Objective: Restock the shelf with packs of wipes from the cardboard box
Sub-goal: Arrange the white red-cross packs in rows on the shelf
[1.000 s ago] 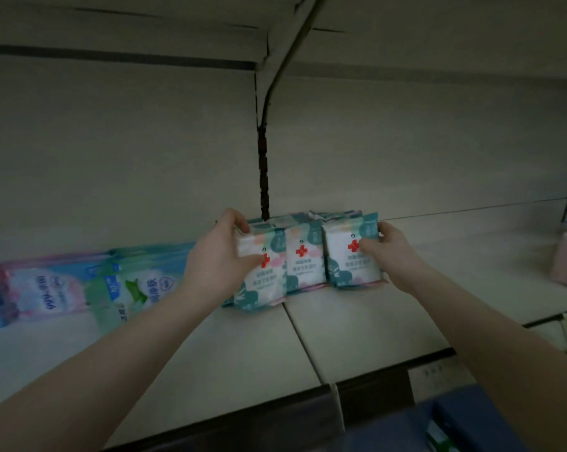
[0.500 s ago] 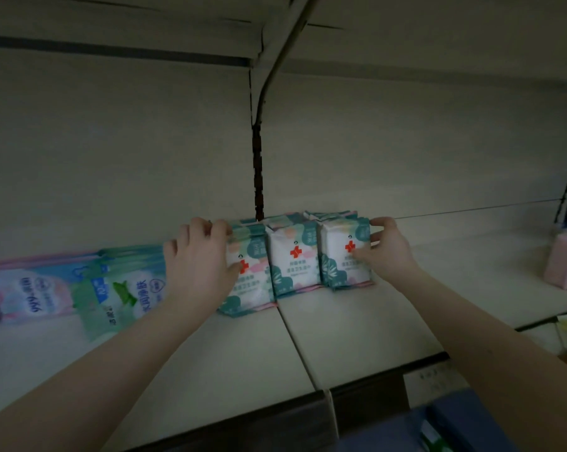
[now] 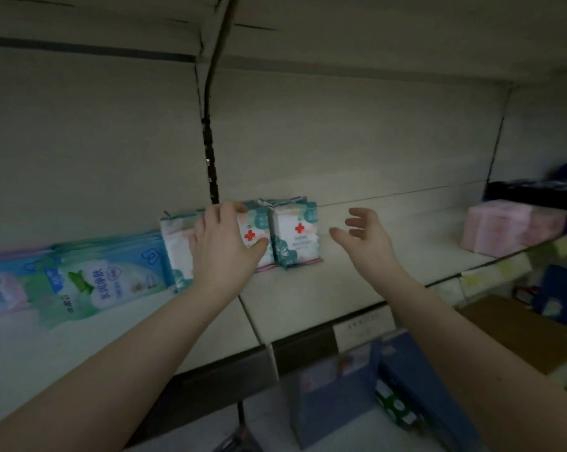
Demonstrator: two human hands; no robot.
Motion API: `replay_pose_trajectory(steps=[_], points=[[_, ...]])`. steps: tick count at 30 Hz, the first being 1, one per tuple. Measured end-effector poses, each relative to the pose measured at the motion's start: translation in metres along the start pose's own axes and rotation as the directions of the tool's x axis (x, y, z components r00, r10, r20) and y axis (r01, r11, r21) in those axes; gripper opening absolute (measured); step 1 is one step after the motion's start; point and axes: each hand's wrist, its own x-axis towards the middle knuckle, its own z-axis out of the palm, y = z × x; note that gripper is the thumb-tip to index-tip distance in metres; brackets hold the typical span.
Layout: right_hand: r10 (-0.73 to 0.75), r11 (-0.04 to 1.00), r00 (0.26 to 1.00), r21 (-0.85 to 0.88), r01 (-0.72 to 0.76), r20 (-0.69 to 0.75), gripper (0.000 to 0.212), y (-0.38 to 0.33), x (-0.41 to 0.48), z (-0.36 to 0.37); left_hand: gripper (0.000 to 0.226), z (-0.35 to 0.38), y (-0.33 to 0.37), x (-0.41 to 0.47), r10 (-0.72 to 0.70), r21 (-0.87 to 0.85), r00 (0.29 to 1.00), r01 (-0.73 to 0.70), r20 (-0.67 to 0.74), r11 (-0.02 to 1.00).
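Three teal-and-white packs of wipes with red crosses stand side by side at the back of the pale shelf (image 3: 311, 298). The right pack (image 3: 295, 238) stands free. My left hand (image 3: 223, 252) lies over the middle pack (image 3: 254, 234), fingers curled over its top and thumb on its front, and partly hides the left pack (image 3: 175, 247). My right hand (image 3: 368, 244) hovers open just right of the row, touching nothing. A brown cardboard box (image 3: 516, 331) shows dimly at the lower right.
Flat blue-green and pink wipe packs (image 3: 102, 278) lie on the shelf to the left. Pink packs (image 3: 497, 230) and dark items sit at the far right. A slotted upright (image 3: 210, 158) runs behind the row. A blue box (image 3: 337, 396) stands below the shelf edge.
My right hand has let go of the right pack and pulled away to the right, fingers spread. My left hand has shifted from the left pack onto the middle one.
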Motion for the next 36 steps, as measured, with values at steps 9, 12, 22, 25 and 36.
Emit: replay_pose_trajectory(steps=[9, 12, 22, 25, 36], points=[[-0.027, 0.994, 0.997, 0.101, 0.034, -0.071, 0.04, 0.013, -0.089, -0.083, 0.042, 0.029, 0.082, -0.076, 0.13, -0.402, 0.992, -0.122, -0.008, 0.908], [0.0, 0.993, 0.997, 0.117, 0.009, -0.078, 0.037, 0.027, -0.123, -0.112, 0.035, 0.042, 0.111, -0.111, 0.178, -0.492, 0.983, -0.138, 0.035, 0.86], [0.196, 0.98, 0.957, 0.061, -0.188, -0.212, 0.03, 0.099, -0.26, -0.24, 0.021, 0.103, 0.209, -0.27, 0.306, -0.674, 0.886, 0.009, 0.347, 0.738], [0.272, 0.962, 0.914, 0.075, -0.262, -0.301, 0.024, 0.126, -0.302, -0.27, 0.017, 0.118, 0.228, -0.317, 0.356, -0.718, 0.824, 0.086, 0.441, 0.691], [0.428, 0.886, 0.763, 0.058, -0.46, -0.485, 0.015, 0.206, -0.439, -0.32, 0.019, 0.159, 0.263, -0.463, 0.331, -0.578, 0.505, 0.479, 0.797, 0.661]])
